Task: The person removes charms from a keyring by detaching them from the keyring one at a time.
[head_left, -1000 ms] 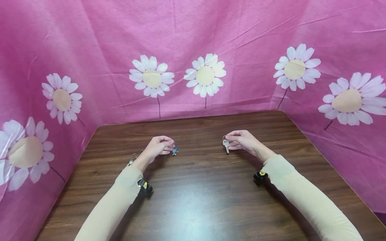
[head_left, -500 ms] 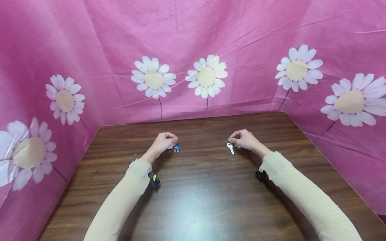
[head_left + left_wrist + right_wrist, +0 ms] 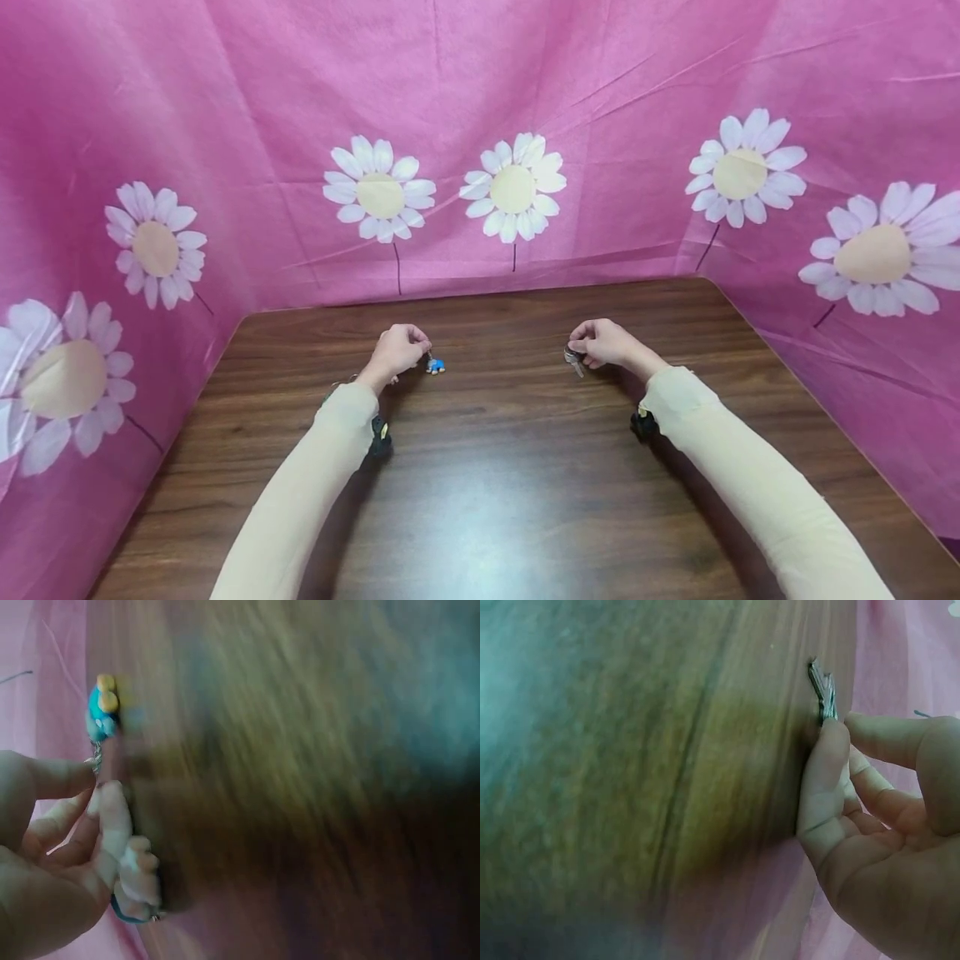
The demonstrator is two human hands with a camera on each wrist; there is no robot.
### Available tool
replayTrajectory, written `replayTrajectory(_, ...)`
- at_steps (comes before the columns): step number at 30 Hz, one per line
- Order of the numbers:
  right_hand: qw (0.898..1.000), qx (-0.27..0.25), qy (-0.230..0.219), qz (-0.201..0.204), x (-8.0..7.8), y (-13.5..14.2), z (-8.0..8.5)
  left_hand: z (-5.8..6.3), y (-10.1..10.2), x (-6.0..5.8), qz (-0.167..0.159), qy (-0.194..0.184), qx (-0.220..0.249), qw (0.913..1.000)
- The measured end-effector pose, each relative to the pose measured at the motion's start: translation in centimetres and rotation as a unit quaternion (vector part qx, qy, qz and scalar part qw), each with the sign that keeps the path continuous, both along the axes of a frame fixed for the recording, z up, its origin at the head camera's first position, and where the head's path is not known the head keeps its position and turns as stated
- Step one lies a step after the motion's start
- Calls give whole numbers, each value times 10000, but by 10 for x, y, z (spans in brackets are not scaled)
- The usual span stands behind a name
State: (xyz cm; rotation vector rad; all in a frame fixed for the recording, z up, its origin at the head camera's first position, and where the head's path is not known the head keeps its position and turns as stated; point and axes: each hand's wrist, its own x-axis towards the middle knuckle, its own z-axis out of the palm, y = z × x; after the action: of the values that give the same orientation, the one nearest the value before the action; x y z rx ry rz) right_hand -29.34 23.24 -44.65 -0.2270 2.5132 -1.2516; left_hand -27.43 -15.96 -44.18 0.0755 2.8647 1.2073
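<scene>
My left hand pinches the short chain of a keychain with a small blue figure low over the table. In the left wrist view, the blue figure has orange feet and hangs from a metal chain. Below the fingers there, a second figure charm in pale colours shows, partly hidden by the hand. Farther right, my right hand holds a ring of keys between thumb and fingertips. The keys point away from the fingertips in the right wrist view, close to the wood.
Both hands are over the far half of a brown wooden table. A pink cloth printed with white daisies hangs behind it and at both sides. Part of a thin ring shows beside the left sleeve.
The left hand has shifted slightly right and farther from me, with the blue figure now lower by the table. The right hand has edged a little right, and its keys have tilted.
</scene>
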Motion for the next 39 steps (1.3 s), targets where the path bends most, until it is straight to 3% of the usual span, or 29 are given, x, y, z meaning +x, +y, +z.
replayTrajectory(3,9999,-104,-110,7,-1,2,-1,-2,1,-1,-86,-182,18,9998)
replayTrajectory(9,9995,-60,-273,-172,-4,4,-2,-2,7,-1,-152,-119,-259,9995)
replayTrajectory(14,9993,-52,-291,-237,-6,3,0,0,8,-1,3,-379,47,9993)
replayTrajectory(24,9987,-181,-367,-317,-3,0,2,8,6,0,-60,-634,-6,9980)
replayTrajectory(34,9973,-388,-490,-381,3,-2,-3,4,2,4,-22,-949,229,9952)
replayTrajectory(39,9954,-582,-622,-442,-3,-1,-2,5,2,1,-44,-1023,377,9940)
